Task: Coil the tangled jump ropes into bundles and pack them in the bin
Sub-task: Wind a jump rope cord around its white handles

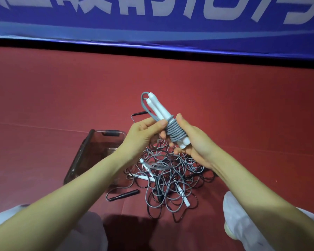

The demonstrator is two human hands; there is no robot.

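Head view showed the job in its early part. One jump rope (174,132) was being bundled, held up in the air above the tangled pile (170,176) of grey and black cords lying on the red floor (243,105). Grey cord was wound in tight turns round the middle of its two white handles (157,107), with a loose loop not yet wrapped.

The right hand (194,142) gripped the lower end of the paired handles, its thumb lying along the coils. The left hand (143,134) pinched the free cord between thumb and fingers (160,123), just beside the coils.

The bundle's long axis ran from the right palm up and to the left, away from the person, with the cord ends uppermost.

The dark clear bin (91,153) stood on the floor to the left of the pile. I could make out no bundle in it, so most of the coiling and all the packing looked undone.
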